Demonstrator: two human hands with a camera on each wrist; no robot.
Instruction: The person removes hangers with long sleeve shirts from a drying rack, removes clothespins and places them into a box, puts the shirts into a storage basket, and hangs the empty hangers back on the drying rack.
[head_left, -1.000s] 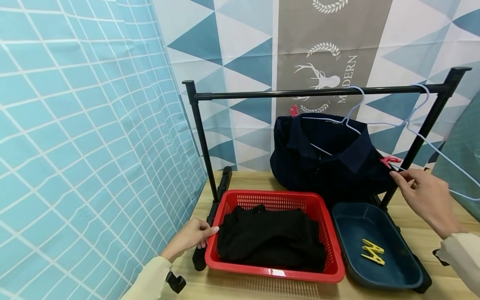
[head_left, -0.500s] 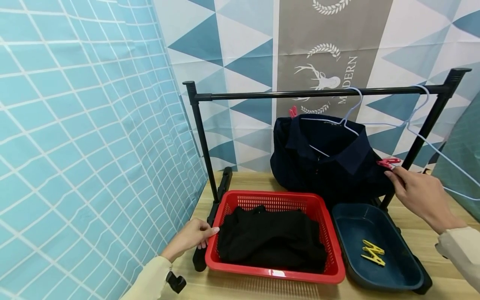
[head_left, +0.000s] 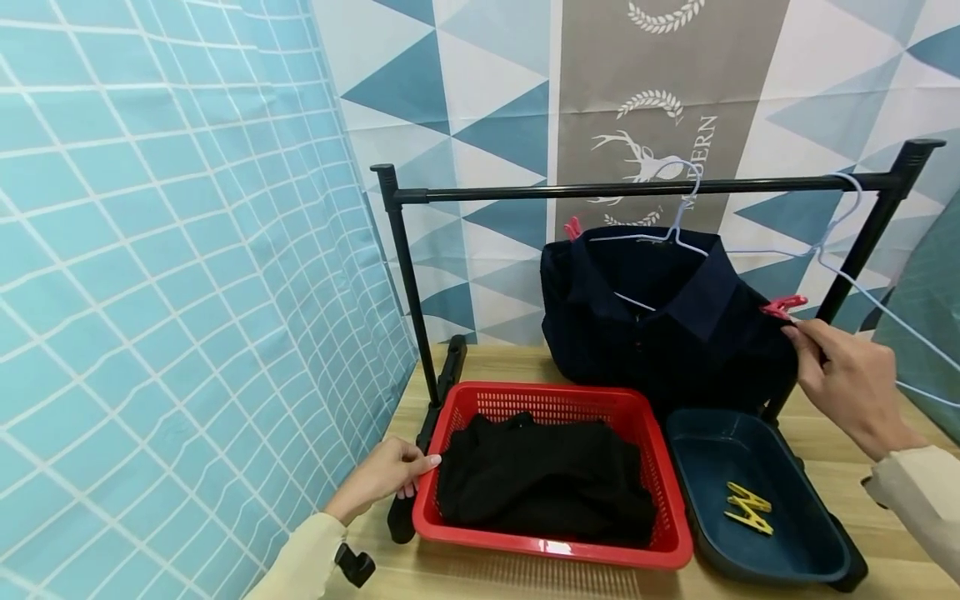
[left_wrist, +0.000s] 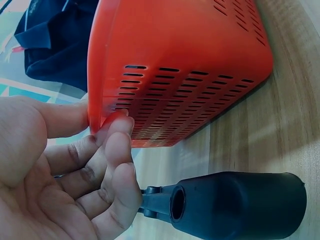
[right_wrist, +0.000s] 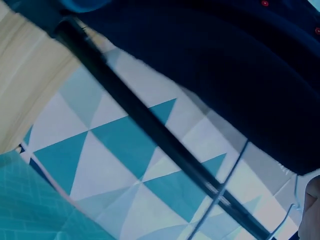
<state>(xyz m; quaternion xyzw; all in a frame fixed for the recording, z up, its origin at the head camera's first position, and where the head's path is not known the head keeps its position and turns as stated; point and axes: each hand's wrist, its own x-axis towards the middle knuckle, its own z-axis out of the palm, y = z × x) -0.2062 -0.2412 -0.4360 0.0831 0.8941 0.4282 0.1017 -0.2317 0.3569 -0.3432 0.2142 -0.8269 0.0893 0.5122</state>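
A navy collared shirt (head_left: 660, 333) hangs on a pale lilac hanger (head_left: 678, 225) from the black rack bar. Pink clothespins clip it at both shoulders, the right-hand clothespin (head_left: 783, 307) and the left one (head_left: 573, 227). My right hand (head_left: 851, 379) pinches the shirt's shoulder end just below the right clothespin; in the right wrist view only a sliver of that hand (right_wrist: 311, 210) shows at the edge. My left hand (head_left: 386, 471) grips the left rim of a red plastic basket (left_wrist: 150, 40), thumb over the rim, fingers underneath. Folded black clothing (head_left: 547, 479) lies in the basket.
Right of the basket stands a dark blue tray (head_left: 720, 433) with yellow clothespins (head_left: 750, 507) in it. A second lilac hanger (head_left: 821, 246) hangs at the bar's right end, beside the black post (head_left: 870, 242). A tiled blue sheet (head_left: 187, 292) borders the left side.
The hanger's hook has shifted left along the bar and turned, and the shirt has moved slightly left with it. My right hand stays at the shoulder. My left hand has not moved.
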